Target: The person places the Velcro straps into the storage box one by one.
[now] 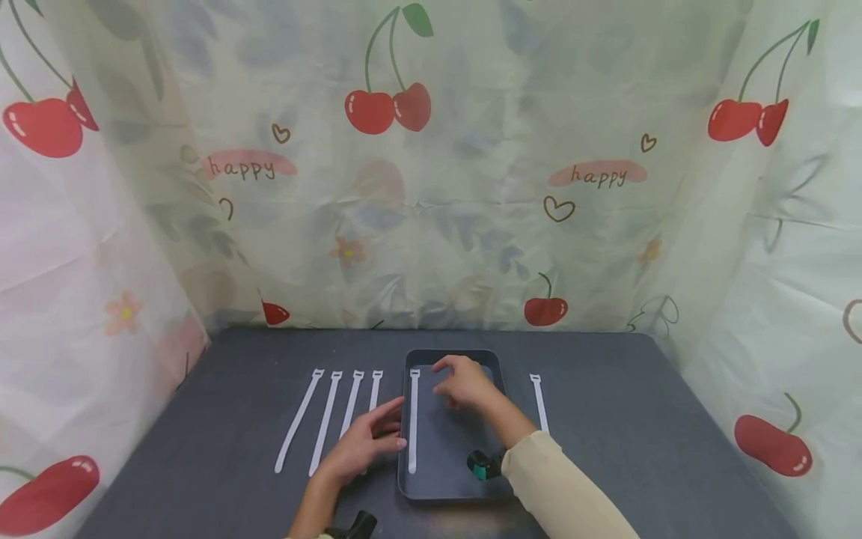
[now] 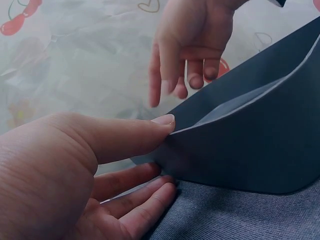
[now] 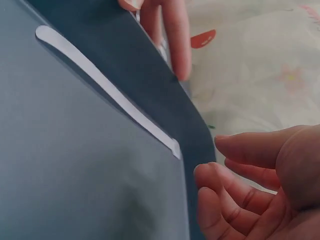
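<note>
Steadying tray [image 1: 441,457], apparently: left hand [image 1: 361,448], thumb touching rim, fingers apart from thumb. Right hand [image 1: 466,380] hovering empty above tray, fingers loosely bent, apart from thumb. White strap [image 1: 414,423] lying inside tray; four straps [image 1: 325,421] lying left of tray, seemingly spaced for separate handling.

Dark grey rectangular tray [image 1: 441,458], rounded corners, raised walls, sits on the desk [image 1: 222,419], long sides running near to far. Inside: one white strap [image 1: 414,427], lengthwise by left wall, slotted head at far end. Left of tray: four more white straps [image 1: 325,423], spaced side by side, heads far. Right of tray: lone strap [image 1: 541,405], head far.
</note>
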The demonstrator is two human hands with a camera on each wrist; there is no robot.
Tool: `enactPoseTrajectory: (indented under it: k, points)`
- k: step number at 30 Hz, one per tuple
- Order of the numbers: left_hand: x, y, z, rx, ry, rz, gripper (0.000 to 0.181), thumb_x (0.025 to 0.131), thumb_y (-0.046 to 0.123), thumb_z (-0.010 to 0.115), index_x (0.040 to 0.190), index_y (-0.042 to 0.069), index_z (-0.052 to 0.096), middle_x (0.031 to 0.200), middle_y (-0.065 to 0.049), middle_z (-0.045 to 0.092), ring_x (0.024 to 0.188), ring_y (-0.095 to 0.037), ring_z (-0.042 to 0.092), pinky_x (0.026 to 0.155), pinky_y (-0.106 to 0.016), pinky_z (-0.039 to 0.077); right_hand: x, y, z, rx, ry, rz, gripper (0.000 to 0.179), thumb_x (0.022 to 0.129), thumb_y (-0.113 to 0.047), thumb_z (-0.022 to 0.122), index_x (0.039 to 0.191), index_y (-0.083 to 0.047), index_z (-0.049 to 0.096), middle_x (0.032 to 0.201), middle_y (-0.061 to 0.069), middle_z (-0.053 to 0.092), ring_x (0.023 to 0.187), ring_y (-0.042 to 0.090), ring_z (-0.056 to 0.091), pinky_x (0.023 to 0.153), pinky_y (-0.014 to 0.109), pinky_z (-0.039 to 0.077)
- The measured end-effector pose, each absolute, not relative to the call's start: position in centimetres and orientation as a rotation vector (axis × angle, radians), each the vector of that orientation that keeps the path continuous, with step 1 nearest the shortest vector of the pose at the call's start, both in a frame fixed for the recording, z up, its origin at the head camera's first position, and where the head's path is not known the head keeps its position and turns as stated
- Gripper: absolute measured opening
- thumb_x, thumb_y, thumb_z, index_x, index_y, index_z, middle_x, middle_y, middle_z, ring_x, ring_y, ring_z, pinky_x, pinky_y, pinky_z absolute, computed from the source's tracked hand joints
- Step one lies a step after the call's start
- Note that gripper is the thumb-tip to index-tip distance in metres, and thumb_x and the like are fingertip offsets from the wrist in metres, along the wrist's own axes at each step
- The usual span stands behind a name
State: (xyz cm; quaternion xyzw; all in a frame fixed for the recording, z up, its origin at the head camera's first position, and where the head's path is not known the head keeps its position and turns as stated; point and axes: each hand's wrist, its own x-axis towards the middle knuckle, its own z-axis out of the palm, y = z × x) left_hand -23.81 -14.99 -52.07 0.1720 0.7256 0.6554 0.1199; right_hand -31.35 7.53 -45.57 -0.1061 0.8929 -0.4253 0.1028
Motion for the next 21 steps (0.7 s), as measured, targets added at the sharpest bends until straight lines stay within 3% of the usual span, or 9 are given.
enactPoseTrajectory:
  k: [7,21]
  points:
    - [-23.9,-15.0,-52.1,0.507,2.132,1.915,0.07,0.087,0.005,0.071,0.148,-0.001,0.036,0.14,-0.027,0.046,0.123,-0.04,0.049,0.095,-0.035,0.046,-30.9,9.6,-43.9,-0.315,2.641,-1.291,0.037,0.081,-0.005,0.076,0.117,-0.005,0.065,0.07,0.006,0.063,0.061,0.029,0.065,0.05,0.034,0.051]
    - [-23.8,-15.0,-52.2,0.502,2.139,1.912,0.07,0.087,0.005,0.071,0.148,0.001,0.037,0.142,-0.026,0.044,0.124,-0.039,0.049,0.095,-0.035,0.047,-30.7,13.7,-43.1,-0.294,2.784,-1.288,0.033,0.084,-0.01,0.075,0.116,-0.008,0.067,0.091,0.004,0.067,0.078,0.02,0.064,0.065,0.036,0.052]
